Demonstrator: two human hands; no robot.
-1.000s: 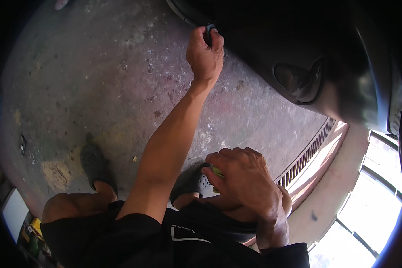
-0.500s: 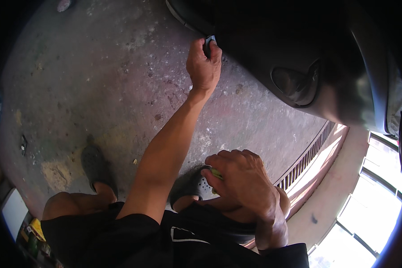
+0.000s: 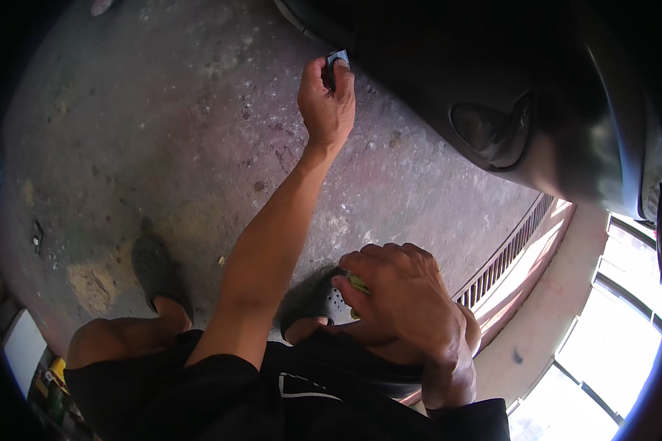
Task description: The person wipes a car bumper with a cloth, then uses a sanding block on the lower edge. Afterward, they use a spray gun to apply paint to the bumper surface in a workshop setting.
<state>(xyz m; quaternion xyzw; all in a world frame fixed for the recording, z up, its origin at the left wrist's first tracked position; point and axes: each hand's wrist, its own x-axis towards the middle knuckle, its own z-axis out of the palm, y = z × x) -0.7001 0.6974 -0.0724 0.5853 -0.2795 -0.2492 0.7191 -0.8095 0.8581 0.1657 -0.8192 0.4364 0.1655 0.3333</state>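
Note:
My left hand (image 3: 326,106) reaches far out along the edge of a dark car bumper (image 3: 566,165). Its thumb and fingers pinch a small blue-grey block (image 3: 337,56), which is at the bumper's lower edge; whether the two touch I cannot tell. Closer in, my right hand (image 3: 408,294) hangs bent above my right knee, its fingers curled round something yellow-green (image 3: 358,283). Only a sliver of that thing shows, so its kind is hidden.
A fog-lamp recess (image 3: 493,131) is set in the bumper. My dark clogs (image 3: 154,268) stand on the stained concrete floor (image 3: 162,147). A drain grate (image 3: 504,253) runs along the right, beside bright window panes (image 3: 603,338). Assorted items lie at lower left.
My left hand has shifted slightly left and away from me with the blue-grey block, which has tilted and shows more of its face. My right hand has hardly moved.

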